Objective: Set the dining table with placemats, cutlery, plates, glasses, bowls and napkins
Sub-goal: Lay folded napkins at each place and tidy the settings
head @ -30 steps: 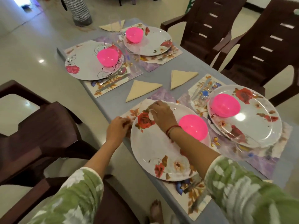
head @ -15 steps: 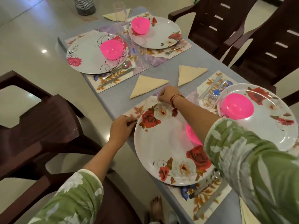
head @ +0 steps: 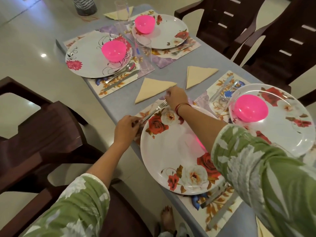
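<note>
Gray table: L hand pinches fork handle at plate's left rim. R hand curled just over tines, by napkin; can't tell if it grips.

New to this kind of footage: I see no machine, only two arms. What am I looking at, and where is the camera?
No robot here: a person is setting a table, and the single view comes from a camera worn on their head, looking down. The left hand grips the handle of a fork at the rim of the nearest plate. The right hand reaches to the fork's tines; whether it pinches them is unclear. On the table lie four placemats with plates and pink bowls, plus folded napkins and glasses.
</note>
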### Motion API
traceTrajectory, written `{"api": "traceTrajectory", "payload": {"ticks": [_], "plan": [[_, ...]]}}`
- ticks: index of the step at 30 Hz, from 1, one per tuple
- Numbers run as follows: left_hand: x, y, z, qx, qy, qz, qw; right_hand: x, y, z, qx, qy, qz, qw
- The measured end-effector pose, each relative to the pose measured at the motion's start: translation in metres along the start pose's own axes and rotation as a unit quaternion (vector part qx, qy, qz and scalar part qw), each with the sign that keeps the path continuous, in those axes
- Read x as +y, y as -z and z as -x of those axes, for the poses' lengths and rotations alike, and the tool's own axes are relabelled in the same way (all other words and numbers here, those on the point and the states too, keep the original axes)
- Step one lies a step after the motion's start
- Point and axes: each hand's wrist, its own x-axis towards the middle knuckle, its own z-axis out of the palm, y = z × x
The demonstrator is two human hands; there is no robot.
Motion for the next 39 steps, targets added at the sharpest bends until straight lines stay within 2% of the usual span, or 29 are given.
{"api": "traceTrajectory", "payload": {"ticks": [1,3,4,6,8,10,13,15,18,20,29,35,39], "plan": [[0.003,0.004,0.004,0.018,-0.001,0.021,1.0,-0.002,0.003,0.012,0.052,0.066,0.005,0.996],[0.011,0.015,0.015,0.083,-0.012,0.066,0.994,-0.013,0.012,0.051,0.161,0.199,-0.033,0.966],[0.019,0.021,0.024,0.117,-0.015,0.089,0.989,-0.02,0.016,0.076,0.2,0.237,-0.073,0.948],[0.034,0.031,0.047,0.162,-0.002,0.135,0.977,-0.028,0.02,0.135,0.227,0.258,-0.15,0.927],[0.043,0.034,0.073,0.181,0.022,0.169,0.969,-0.025,0.017,0.194,0.214,0.255,-0.191,0.923],[0.047,0.028,0.095,0.166,0.07,0.186,0.966,-0.009,0.01,0.242,0.185,0.273,-0.172,0.928],[0.048,-0.001,0.119,0.097,0.182,0.189,0.96,0.027,-0.003,0.274,0.157,0.277,-0.084,0.944],[0.051,-0.021,0.131,0.067,0.187,0.175,0.964,0.049,-0.009,0.283,0.12,0.281,-0.002,0.952],[0.053,-0.036,0.137,0.066,0.19,0.122,0.972,0.07,-0.024,0.293,0.033,0.308,0.156,0.938],[0.053,-0.037,0.136,0.071,0.195,0.102,0.973,0.077,-0.034,0.297,0.014,0.3,0.195,0.934],[0.045,-0.039,0.125,0.041,0.153,0.062,0.986,0.069,-0.046,0.299,-0.026,0.271,0.197,0.942],[0.048,-0.038,0.123,0.039,0.167,0.073,0.982,0.068,-0.042,0.297,-0.062,0.25,0.199,0.945],[0.057,-0.031,0.127,0.066,0.156,0.098,0.981,0.056,-0.031,0.3,-0.027,0.236,0.17,0.956]]}}
